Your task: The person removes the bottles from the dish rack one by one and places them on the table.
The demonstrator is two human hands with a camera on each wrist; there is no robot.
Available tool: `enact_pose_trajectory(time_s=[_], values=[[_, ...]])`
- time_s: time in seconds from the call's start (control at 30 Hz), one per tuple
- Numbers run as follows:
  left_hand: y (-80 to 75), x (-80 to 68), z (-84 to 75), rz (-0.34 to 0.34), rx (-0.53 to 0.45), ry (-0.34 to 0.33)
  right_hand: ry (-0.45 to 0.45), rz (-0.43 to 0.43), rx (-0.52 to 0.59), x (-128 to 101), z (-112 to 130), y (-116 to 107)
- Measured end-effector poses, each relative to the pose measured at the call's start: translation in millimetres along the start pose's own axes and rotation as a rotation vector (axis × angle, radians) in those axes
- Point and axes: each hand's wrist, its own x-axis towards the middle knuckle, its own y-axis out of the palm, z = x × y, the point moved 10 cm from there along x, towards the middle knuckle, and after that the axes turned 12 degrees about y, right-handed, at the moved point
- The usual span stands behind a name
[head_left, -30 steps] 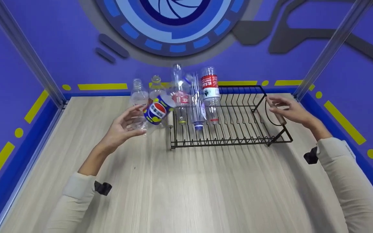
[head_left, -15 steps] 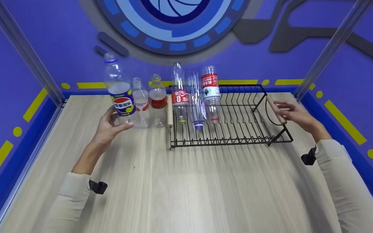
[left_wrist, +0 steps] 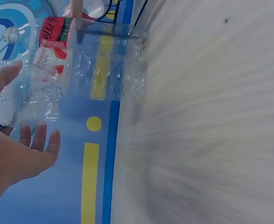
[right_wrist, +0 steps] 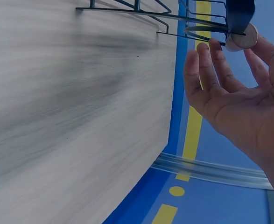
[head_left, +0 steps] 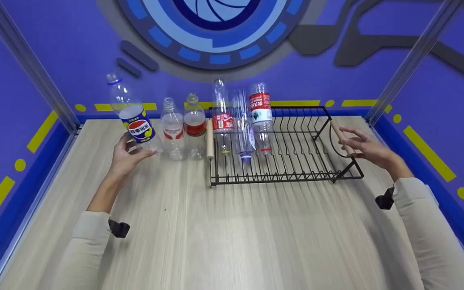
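My left hand (head_left: 125, 157) grips an uncapped-looking clear plastic soda bottle (head_left: 139, 128) with a blue Pepsi-style label, thumb and fingers around its lower end. The bottle leans left, neck up; in the left wrist view the clear bottle base (left_wrist: 36, 100) shows between thumb and fingers. Beside it, two clear bottles stand upright on the table: one with a red-and-white label (head_left: 173, 132), one with a dark red label (head_left: 195, 128). My right hand (head_left: 371, 150) holds the wooden handle (head_left: 342, 138) at the right end of a black wire rack (head_left: 296, 161) between thumb and fingers.
Three clear bottles lie neck-down in the rack's left part: a red-labelled one (head_left: 223, 121), a blue-capped one (head_left: 245, 133) and a red-and-white-labelled one (head_left: 261, 108). Another wooden handle (head_left: 210, 139) is at the rack's left end. Blue walls enclose the wooden table (head_left: 232, 233).
My left hand has carried the Pepsi-labelled bottle leftward from in front of the standing bottles, turning it neck-up. My right hand has stayed at the rack's handle.
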Motion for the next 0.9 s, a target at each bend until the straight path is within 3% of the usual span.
enact_pose_trajectory(time_s=[0.17, 0.3, 0.53, 0.67, 0.9], values=[[-4.9, 7.2, 15.0, -0.027, 0.077, -0.029, 0.023, 0.009, -0.002, -2.7, -1.1, -1.7], [1.0, 15.7, 29.0, -0.022, 0.150, -0.057, 0.034, 0.010, 0.004, -7.7, -6.2, -4.9], [16.9, 26.6, 50.3, 0.036, 0.199, -0.114, 0.051, 0.005, 0.020, -12.8, -13.4, -6.8], [16.1, 28.2, 59.8, 0.065, 0.211, -0.146, 0.057, 0.016, 0.014, -9.4, -10.0, -1.9], [9.8, 30.7, 68.3, 0.074, 0.260, -0.126, 0.066, 0.026, -0.033, -0.3, -6.8, 6.5]])
